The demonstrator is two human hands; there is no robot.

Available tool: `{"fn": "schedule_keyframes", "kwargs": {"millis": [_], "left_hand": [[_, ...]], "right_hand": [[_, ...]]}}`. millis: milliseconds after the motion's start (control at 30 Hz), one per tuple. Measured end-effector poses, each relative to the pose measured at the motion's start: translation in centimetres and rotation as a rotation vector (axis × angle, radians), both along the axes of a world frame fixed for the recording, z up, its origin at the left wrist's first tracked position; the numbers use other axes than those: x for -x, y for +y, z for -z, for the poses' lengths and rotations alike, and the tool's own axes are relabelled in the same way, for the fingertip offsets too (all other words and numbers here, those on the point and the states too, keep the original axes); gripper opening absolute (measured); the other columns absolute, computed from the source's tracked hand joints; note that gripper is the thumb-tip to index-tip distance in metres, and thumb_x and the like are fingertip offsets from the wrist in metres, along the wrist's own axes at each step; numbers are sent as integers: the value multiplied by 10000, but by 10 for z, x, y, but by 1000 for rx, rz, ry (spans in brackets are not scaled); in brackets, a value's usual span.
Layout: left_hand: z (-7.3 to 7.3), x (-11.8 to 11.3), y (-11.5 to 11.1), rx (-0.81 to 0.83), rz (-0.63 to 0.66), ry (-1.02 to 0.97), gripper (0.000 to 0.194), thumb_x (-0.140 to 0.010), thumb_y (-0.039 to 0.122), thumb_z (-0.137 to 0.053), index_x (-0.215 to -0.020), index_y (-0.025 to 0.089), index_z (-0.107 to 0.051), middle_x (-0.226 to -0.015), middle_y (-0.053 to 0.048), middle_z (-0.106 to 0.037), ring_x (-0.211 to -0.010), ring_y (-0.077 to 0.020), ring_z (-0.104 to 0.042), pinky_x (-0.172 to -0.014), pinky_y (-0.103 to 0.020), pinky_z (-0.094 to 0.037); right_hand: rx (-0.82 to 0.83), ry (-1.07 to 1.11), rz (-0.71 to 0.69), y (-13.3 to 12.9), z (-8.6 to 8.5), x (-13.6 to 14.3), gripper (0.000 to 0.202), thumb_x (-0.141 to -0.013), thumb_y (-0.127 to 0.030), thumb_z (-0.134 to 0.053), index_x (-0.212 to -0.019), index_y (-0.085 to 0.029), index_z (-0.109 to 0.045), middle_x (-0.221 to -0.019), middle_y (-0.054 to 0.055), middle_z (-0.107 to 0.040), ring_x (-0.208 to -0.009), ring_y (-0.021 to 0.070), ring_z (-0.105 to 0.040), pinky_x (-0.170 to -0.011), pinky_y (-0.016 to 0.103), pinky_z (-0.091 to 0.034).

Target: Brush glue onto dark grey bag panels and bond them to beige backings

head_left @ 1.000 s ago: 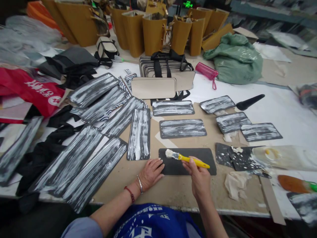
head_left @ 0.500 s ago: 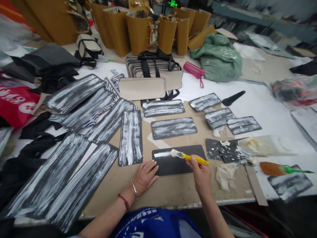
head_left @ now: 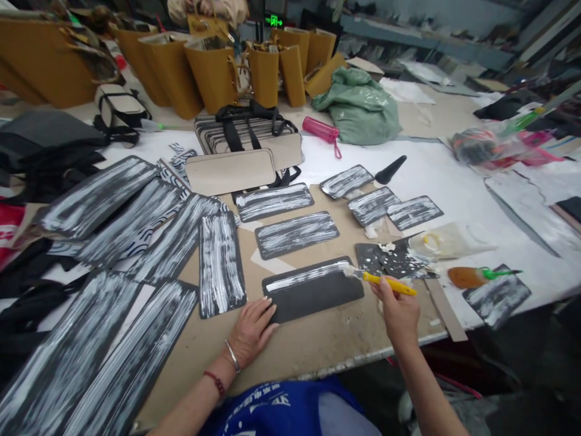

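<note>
A dark rectangular panel lies on the brown board in front of me, a white glue-like streak along its far edge. My right hand grips a yellow-handled brush, its bristles at the panel's far right corner. The fingertips of my left hand rest on the panel's left end, fingers spread, holding nothing. Beyond it sit two white-streaked panels, one nearer than the other. Another streaked panel stands lengthwise to the left.
Several larger streaked panels cover the left side. Smaller ones lie right. A speckled dark piece, a clear container and a brown bottle are at the right. Brown bags and a person's hands are at the back.
The brush has travelled right along the panel's far edge, and the white streak is now much longer. The camera view has shifted right. My left hand stays on the panel's left end.
</note>
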State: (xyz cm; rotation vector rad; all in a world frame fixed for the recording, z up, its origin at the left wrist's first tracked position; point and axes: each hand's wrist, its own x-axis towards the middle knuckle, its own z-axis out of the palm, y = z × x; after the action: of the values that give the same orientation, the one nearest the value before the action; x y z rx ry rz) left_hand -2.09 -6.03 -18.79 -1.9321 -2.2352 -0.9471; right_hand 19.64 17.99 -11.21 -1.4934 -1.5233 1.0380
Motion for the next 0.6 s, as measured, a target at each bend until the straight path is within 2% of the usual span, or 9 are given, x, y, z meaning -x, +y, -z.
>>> {"fn": "schedule_keyframes", "kwargs": {"millis": [167,267,333,467,600], "left_hand": [[-1,9,-3,-7,26,-132,386,-848,89,-391,-1221,166,-450,-1075,-105,-641,-1027,-178,-589,-884,-368,-501],[2,15,-6,11,53,-184,443,-829,44,-337,-1243,176,-427,-1097,-101,-629,-1051,-168,-577,-893,-357,-503],[5,16,-8,30,54,-215,455,-825,37,-325,-1246,177,-426,-1110,-102,-621,-1068,-167,-568,-909,-360,-497],[8,14,-10,37,62,-218,468,-828,50,-334,-1271,185,-405,-1140,-103,-609,-1097,-174,-551,-932,-375,-483],[5,9,-8,52,71,-167,407,-831,100,-407,-1225,182,-467,-1134,-109,-617,-1121,-200,-536,-943,-404,-470]], "right_hand": [[276,81,-180,-75,-15,29,424,-675,-517,-661,-867,-139,-646,-827,76,-678,-735,237,-671,-750,427,-564],[366,128,-258,-112,-10,50,400,-683,-518,-654,-841,-150,-649,-850,72,-667,-747,234,-668,-739,416,-570],[398,160,-286,-127,-3,61,385,-689,-513,-651,-831,-155,-649,-857,72,-664,-746,230,-666,-725,405,-575],[387,139,-289,-128,11,60,384,-699,-511,-638,-835,-153,-650,-874,76,-670,-731,218,-664,-720,393,-577],[330,74,-145,-95,17,30,424,-687,-515,-647,-884,-140,-641,-853,71,-682,-743,223,-669,-758,409,-564]]}}
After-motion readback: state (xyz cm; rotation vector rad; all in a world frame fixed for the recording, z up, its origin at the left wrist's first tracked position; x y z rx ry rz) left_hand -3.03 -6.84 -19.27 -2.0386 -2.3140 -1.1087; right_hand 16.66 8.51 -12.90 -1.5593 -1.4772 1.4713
